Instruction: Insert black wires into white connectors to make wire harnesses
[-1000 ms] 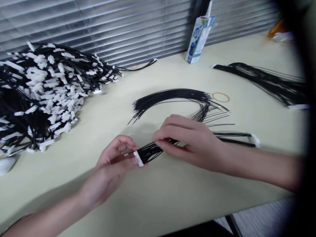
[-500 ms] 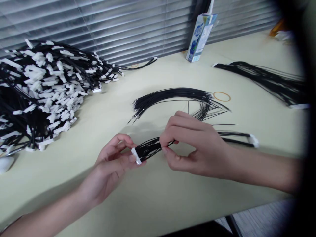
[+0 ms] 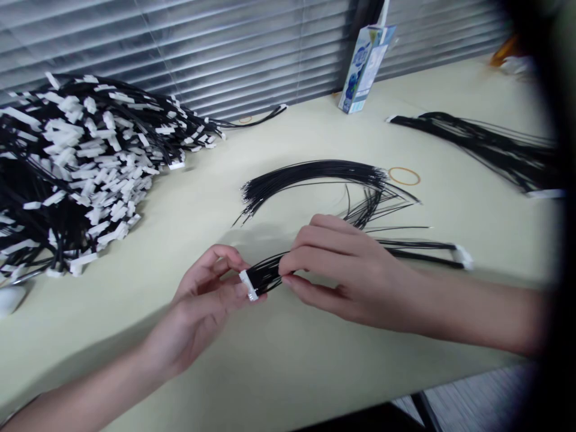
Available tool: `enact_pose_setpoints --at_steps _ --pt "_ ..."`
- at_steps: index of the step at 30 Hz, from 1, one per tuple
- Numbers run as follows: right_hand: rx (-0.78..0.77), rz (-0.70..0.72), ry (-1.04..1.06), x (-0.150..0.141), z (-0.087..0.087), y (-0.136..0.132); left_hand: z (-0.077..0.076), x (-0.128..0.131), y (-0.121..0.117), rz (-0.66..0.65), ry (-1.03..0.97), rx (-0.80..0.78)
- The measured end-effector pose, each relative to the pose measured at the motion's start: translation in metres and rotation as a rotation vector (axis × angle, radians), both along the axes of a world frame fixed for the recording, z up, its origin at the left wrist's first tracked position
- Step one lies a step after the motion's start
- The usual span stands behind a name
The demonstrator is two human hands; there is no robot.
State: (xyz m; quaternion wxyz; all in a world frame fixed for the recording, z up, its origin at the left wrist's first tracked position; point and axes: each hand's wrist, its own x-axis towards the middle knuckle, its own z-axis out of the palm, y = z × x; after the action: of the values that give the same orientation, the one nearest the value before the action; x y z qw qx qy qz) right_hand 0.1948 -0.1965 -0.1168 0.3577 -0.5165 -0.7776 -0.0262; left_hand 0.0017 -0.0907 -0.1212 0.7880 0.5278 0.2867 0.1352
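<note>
Between thumb and fingers, my left hand grips a white connector with many black wires running out of it to the right. My right hand pinches black wire close to that connector; which strands lie between the fingertips is hidden. Past my right hand the harness runs on to a second white connector resting on the table. Just behind the hands lies a curved bundle of loose black wires with bare metal terminals at its ends. More loose wires fan out beside it, partly behind my right hand.
A big heap of black harnesses with white connectors fills the left side. A drink carton with a straw stands by the blinds. Another harness bundle lies at right. A rubber band lies near the loose wires.
My right hand has slid left along the wires, nearer to the white connector. My left hand has stayed in place with its grip on the connector.
</note>
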Motion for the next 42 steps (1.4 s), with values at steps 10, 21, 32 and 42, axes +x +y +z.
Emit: enact_pose_setpoints --at_steps 10,21,32,42 --pt "-0.024 0.018 -0.122 -0.0044 -0.0036 -0.002 -0.0011 -0.0021 -0.0012 0.0 0.016 0.013" --pt "-0.005 0.024 -0.167 -0.0029 -0.003 -0.0012 0.0002 -0.001 -0.0006 0.009 0.021 -0.005" --pt "-0.018 0.033 -0.171 -0.001 -0.0003 -0.0018 0.0009 -0.0021 0.0004 0.009 0.037 -0.008" --pt "-0.007 0.044 -0.164 0.0011 -0.0024 -0.0027 0.0012 -0.0003 -0.0005 0.024 0.027 -0.023"
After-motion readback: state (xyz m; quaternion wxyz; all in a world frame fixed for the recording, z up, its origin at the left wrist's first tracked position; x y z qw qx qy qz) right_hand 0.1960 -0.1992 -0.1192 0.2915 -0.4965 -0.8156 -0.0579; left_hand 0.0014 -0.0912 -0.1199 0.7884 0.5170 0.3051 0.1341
